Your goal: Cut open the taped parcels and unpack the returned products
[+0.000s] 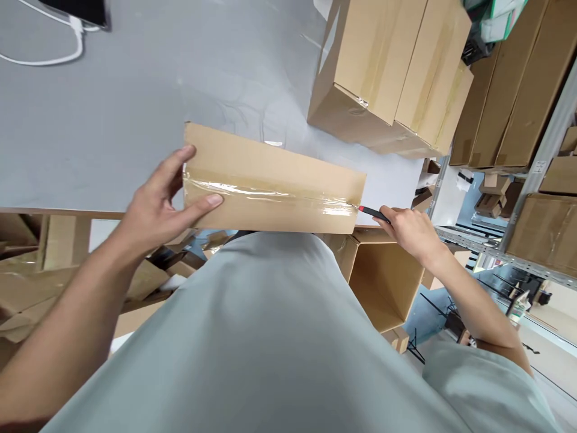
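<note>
A long cardboard box [270, 162] lies at the table's near edge, with shiny clear packing tape [265, 192] running along its upward face. My left hand [162, 201] grips the box's left end, the thumb on the taped face and the fingers at the far corner. In my right hand [412, 231] is a slim black and red tool [373, 212], which looks like a craft knife. Its thin metal tip touches the tape near the box's right end. The fingers are closed round the handle.
Large taped cartons [383, 54] stand at the table's back right. A dark device with a white cable [58, 60] lies at the far left. Below the edge are an open carton [383, 276] and piled cardboard [27, 288]. A metal shelf [518, 246] holds boxes at right.
</note>
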Motion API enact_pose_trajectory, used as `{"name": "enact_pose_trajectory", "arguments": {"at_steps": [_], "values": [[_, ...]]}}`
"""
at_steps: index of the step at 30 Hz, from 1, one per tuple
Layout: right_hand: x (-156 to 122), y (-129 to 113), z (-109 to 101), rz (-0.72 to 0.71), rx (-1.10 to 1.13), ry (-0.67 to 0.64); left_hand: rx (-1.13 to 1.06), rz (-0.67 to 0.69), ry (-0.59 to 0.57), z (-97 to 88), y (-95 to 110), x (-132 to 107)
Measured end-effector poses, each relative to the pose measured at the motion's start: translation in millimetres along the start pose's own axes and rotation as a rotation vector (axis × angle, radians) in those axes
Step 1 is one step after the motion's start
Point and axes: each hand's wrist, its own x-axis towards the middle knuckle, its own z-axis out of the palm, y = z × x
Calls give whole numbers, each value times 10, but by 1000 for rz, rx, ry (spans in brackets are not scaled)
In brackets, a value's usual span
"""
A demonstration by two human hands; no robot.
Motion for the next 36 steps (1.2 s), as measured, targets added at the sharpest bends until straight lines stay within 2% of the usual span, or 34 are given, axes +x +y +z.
{"name": "enact_pose_trajectory", "arguments": {"at_steps": [4, 7, 9, 12, 14, 16, 17, 18, 20, 22, 24, 27, 29, 32, 34, 36], "values": [[3, 156, 179, -29, 49, 37, 25, -70, 14, -3, 20, -1], [1, 270, 304, -74, 129, 92, 29, -67, 16, 10, 24, -1], [-12, 429, 446, -81, 180, 132, 34, -50, 32, 15, 48, -8], [40, 778, 841, 43, 249, 175, 15, -32, 58, -22, 112, -31], [191, 929, 1205, 133, 458, 148, -38, -48, 64, -87, 145, -50], [431, 855, 1554, 172, 901, 152, -90, -71, 70, -171, 154, -71], [570, 716, 1695, 216, 1169, 159, -110, -81, 77, -215, 146, -81], [714, 515, 1803, 275, 1436, 161, -128, -89, 86, -257, 129, -89], [991, -16, 1920, 254, 1604, 155, -157, -98, 121, -335, 70, -97], [1230, -593, 1916, 229, 1723, 181, -167, -105, 179, -412, -8, -100], [1409, -1085, 1814, 223, 1822, 225, -174, -118, 238, -502, -88, -106], [1537, -1505, 1543, 228, 1936, 309, -177, -140, 294, -665, -194, -129], [1518, -1553, 1340, 231, 1982, 377, -167, -146, 309, -751, -269, -140], [1319, -1339, 1091, 253, 1902, 554, -173, -183, 269, -715, -405, -111], [1095, -1082, 976, 304, 1728, 675, -193, -228, 193, -517, -498, -45], [840, -818, 880, 374, 1535, 757, -211, -256, 72, -184, -563, 54]]}}
